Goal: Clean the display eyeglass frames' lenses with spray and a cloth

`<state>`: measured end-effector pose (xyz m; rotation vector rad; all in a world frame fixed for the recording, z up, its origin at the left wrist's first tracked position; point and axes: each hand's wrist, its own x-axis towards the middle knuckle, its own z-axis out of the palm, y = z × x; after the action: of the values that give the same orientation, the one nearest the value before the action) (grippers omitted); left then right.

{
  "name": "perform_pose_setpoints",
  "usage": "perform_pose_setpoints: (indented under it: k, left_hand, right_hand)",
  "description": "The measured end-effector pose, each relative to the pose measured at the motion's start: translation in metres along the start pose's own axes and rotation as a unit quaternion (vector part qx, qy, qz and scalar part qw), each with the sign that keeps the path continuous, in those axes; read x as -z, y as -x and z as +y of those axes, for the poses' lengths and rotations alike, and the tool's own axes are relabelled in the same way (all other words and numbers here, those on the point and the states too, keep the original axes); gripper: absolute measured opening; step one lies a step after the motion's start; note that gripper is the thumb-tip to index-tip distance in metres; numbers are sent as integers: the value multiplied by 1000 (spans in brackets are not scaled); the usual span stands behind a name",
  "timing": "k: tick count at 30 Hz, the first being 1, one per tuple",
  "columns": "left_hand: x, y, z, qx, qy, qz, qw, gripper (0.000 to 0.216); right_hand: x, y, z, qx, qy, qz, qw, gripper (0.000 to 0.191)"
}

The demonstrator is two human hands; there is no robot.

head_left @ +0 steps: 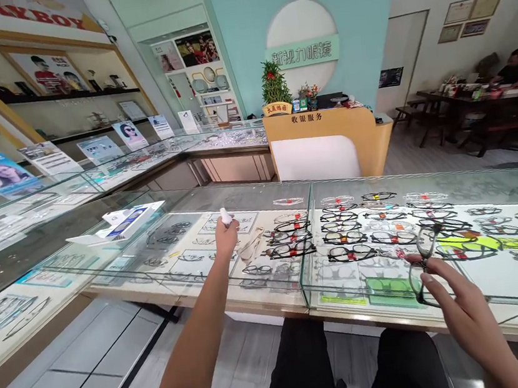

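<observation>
My left hand (225,236) is stretched forward over the glass counter, its fingers wrapped round a small white bottle (224,216). The bottle's lower part is hidden by the fingers. On the right, my right hand (463,301) pinches a pair of dark-rimmed eyeglasses (413,282) between thumb and fingers. The eyeglasses are held upright on their side above the counter's near edge, one lens over the other. Beneath both hands, the glass display counter (278,310) holds rows of eyeglass frames, several with red or yellow tags.
An opened white and blue box (133,223) lies on the counter top at left. Further back stand a cashier desk (368,136) with a plant (274,84) and another display case (168,145). A person (515,71) sits at a dark table at far right.
</observation>
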<state>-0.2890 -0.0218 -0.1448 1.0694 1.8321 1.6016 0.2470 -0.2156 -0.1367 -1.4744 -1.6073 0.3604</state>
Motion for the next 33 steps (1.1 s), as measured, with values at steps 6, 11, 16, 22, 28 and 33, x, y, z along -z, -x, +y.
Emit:
perform_pose_setpoints:
  k: [6,11,16,22,28,33]
  left_hand:
    - [-75,39,54,-52,149,-191,969,49]
    - [-151,60,92,-67,238,-330,911,47]
    - [-210,61,106,-70,298,-396,866,36]
    - [-220,60,91,-6,342,-471,813,47]
    - [-215,65,80,74,338,-588,731,84]
    - [-224,70,76,25,292,-526,798,88]
  right_hand:
    - [-21,-51,-26,43,-70,-30,996,37]
    - [-64,-132,-47,147,-143,-46,978,35]
    - [-110,-202,-36,173,-178,-33,968,33]
    - [-139,-222,-19,166,-201,-55,964,27]
    - [-147,-206,-13,140,-225,-102,959,26]
    - [-146,-199,-16,121,-237,-148,953,24]
